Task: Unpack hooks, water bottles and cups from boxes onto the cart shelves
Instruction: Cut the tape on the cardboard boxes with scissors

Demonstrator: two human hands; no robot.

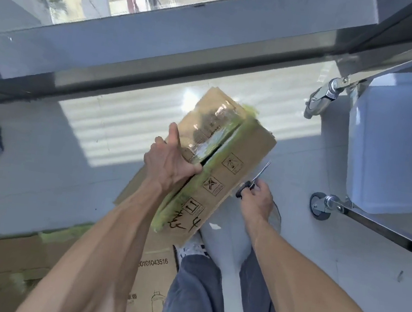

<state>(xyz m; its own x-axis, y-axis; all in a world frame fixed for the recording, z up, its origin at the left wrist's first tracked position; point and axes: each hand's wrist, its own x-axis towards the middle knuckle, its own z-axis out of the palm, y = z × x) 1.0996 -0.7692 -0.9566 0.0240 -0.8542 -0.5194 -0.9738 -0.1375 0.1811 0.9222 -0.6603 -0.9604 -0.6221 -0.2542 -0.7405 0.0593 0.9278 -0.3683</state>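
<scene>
A long cardboard box point(233, 159) with green tape and a slit along its top seam is held up in the middle of the view. My left hand point(169, 161) grips its left flap, fingers tucked into the slit and thumb up on the outside. My right hand point(257, 197) holds a pair of scissors point(255, 180) by the black handles just right of the box, blades pointing up and away. The cart point(375, 227) stands at the right, with steel frame and castor wheels.
Two more cardboard boxes point(25, 262) lie on the floor at the lower left and under the held box. A large pale bin point(402, 146) sits on the cart's lower shelf. A glass window wall runs along the far side. My legs stand below.
</scene>
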